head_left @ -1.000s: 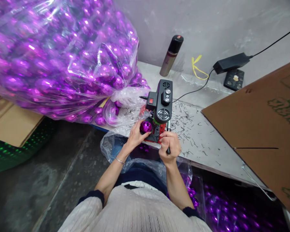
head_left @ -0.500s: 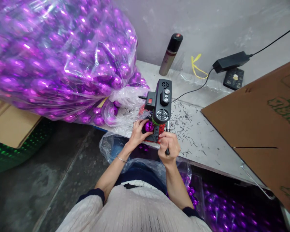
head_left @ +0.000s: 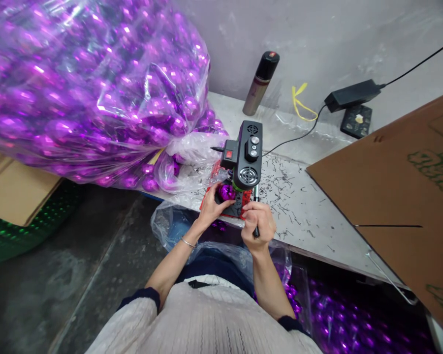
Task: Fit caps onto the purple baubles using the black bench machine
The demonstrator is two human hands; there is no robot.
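A shiny purple ball (head_left: 227, 192) is gripped between the thumb and fingers of my left hand (head_left: 210, 205), over the black and red base of a small bench drill press (head_left: 250, 152). The ball sits just left of and below the machine's black head. My right hand (head_left: 259, 223) is wrapped round a black lever handle (head_left: 256, 232) at the machine's right side. The machine's drilling end is hidden under its head.
A large clear bag of purple balls (head_left: 96, 98) fills the left. Dark shavings litter the worktop (head_left: 310, 221). Behind stand a spray can (head_left: 261, 83) and a power adapter (head_left: 352, 95). A cardboard box (head_left: 402, 196) stands at right; more purple balls (head_left: 343, 319) lie below.
My left hand has shifted slightly left with the ball, and the ball has turned a little in the fingers. My right hand has stayed on the lever handle.
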